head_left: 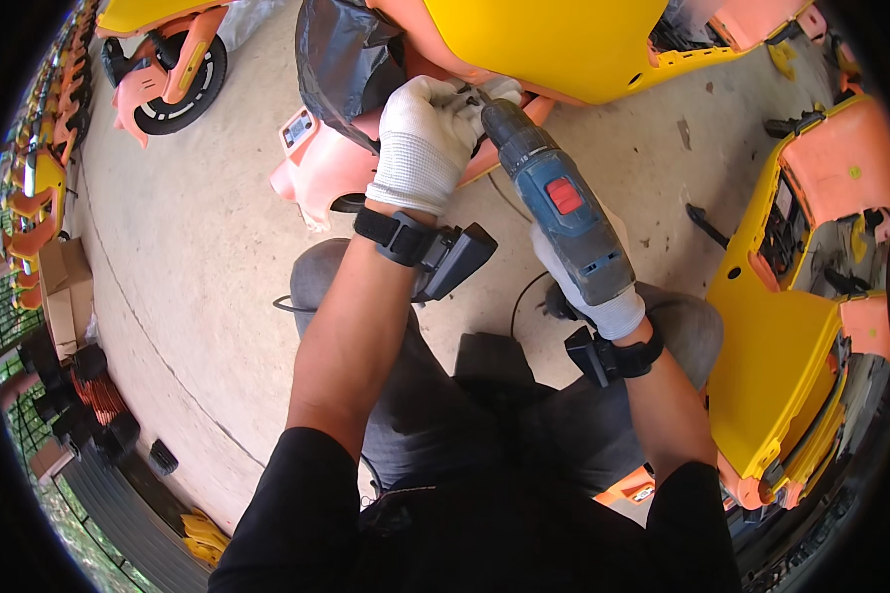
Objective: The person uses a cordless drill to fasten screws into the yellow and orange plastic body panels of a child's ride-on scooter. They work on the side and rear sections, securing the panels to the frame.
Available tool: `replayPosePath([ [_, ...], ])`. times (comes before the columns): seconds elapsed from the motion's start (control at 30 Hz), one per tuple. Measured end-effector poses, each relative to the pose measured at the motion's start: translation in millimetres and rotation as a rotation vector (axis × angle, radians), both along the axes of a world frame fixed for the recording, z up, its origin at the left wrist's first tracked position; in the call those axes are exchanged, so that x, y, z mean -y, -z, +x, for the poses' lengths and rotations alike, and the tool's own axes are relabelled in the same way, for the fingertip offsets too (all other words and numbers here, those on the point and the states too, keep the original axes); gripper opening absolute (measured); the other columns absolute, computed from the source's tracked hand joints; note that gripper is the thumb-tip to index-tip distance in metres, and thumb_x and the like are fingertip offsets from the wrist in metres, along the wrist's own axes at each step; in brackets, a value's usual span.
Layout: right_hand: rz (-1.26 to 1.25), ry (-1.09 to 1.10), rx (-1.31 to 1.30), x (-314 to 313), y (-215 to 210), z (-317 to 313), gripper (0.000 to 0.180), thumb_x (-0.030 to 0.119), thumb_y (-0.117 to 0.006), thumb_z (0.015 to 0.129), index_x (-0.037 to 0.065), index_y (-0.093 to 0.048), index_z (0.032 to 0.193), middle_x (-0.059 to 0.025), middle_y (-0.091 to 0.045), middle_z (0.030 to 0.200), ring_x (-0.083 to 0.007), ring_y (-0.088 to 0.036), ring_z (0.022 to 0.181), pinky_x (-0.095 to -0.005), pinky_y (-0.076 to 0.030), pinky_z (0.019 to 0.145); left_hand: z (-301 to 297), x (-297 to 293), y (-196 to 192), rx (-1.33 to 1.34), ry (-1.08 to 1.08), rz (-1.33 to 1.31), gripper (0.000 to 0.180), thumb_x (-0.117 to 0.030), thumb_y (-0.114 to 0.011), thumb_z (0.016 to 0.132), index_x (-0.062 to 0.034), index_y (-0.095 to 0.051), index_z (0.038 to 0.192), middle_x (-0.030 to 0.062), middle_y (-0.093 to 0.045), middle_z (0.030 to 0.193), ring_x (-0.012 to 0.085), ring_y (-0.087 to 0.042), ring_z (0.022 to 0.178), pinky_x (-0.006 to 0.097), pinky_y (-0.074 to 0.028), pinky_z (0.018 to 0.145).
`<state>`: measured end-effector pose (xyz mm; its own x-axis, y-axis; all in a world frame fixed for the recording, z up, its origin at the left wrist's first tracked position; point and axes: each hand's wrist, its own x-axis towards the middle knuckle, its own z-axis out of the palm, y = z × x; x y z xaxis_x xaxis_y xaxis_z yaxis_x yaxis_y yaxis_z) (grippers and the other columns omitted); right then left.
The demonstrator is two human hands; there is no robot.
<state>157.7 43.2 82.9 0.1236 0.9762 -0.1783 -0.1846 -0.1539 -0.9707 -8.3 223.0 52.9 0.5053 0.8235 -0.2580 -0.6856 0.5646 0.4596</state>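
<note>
1. While the right hand (554, 261) had its grip wrapped round the blue-and-black drill (564, 203), the left hand (420, 138) was bent at the drill's front end; whether its grip held anything could not be told.
2. The drill slanted up and leftward below a large yellow-and-pink body (554, 40), hiding much of the right hand.
3. Just beside the left hand hung a black plastic sheet (351, 59), crowding that side.
4. On the right, near the right forearm, lay another yellow-and-pink body (776, 366); a black wheel (208, 89) stood at upper left, well apart from both hands.
5. A black strapped device (460, 262) sat on the left wrist, and a similar unit (593, 356) on the right.
6. Underneath spread a pale concrete floor (198, 257), crossed by a long dark line.
7. Along the left edge were a cardboard box (66, 292), orange and yellow parts (32, 232) and green mesh fencing (10, 259).
</note>
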Motion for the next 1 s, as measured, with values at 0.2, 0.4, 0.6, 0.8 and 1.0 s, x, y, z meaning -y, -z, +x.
replayPosePath([
  [0.2,0.049,-0.038,0.436,-7,-19,0,0.025,0.011,-0.069,0.088,0.006,-0.065,0.113,-0.0009,-0.066,0.098,-0.0114,-0.061,0.090,-0.0291,-0.049,0.082,10,4,-23,-0.098,-0.069,-0.187,0.017,-0.008,-0.044,0.096,0.0072,-0.051,0.101,0.0161,-0.055,0.099,0.0304,-0.058,0.095,0.043,-0.052,0.090],
  [0.4,-0.109,0.039,0.053,-20,-33,3,0.034,0.007,-0.071,0.084,0.005,-0.066,0.117,-0.0033,-0.069,0.109,-0.0118,-0.064,0.097,-0.0299,-0.051,0.088,14,11,-33,-0.164,-0.051,-0.169,0.022,-0.009,-0.044,0.099,0.0075,-0.053,0.109,0.0154,-0.060,0.100,0.0268,-0.062,0.091,0.037,-0.056,0.085],
  [0.6,-0.150,0.040,0.015,-24,-38,10,0.035,0.007,-0.072,0.082,0.005,-0.067,0.116,-0.0034,-0.070,0.107,-0.0119,-0.065,0.095,-0.0294,-0.052,0.086,9,10,-18,-0.260,0.016,0.090,0.022,-0.008,-0.043,0.100,0.0078,-0.052,0.112,0.0151,-0.061,0.097,0.0263,-0.064,0.089,0.035,-0.058,0.082],
  [0.8,-0.207,-0.009,0.004,-27,-46,13,0.034,0.008,-0.073,0.081,0.004,-0.067,0.114,-0.0032,-0.069,0.103,-0.0115,-0.064,0.089,-0.0291,-0.052,0.083,-11,-8,32,-0.652,0.084,0.668,0.022,-0.008,-0.041,0.100,0.0086,-0.051,0.111,0.0159,-0.061,0.095,0.0267,-0.065,0.085,0.035,-0.058,0.081],
  [1.0,-0.240,-0.022,0.013,-22,-46,20,0.034,0.010,-0.073,0.081,0.004,-0.067,0.114,-0.0032,-0.069,0.102,-0.0111,-0.063,0.089,-0.0289,-0.052,0.084,5,6,0,-0.415,0.064,0.325,0.019,-0.004,-0.051,0.096,0.0110,-0.057,0.107,0.0150,-0.061,0.097,0.0243,-0.063,0.088,0.035,-0.056,0.080],
])
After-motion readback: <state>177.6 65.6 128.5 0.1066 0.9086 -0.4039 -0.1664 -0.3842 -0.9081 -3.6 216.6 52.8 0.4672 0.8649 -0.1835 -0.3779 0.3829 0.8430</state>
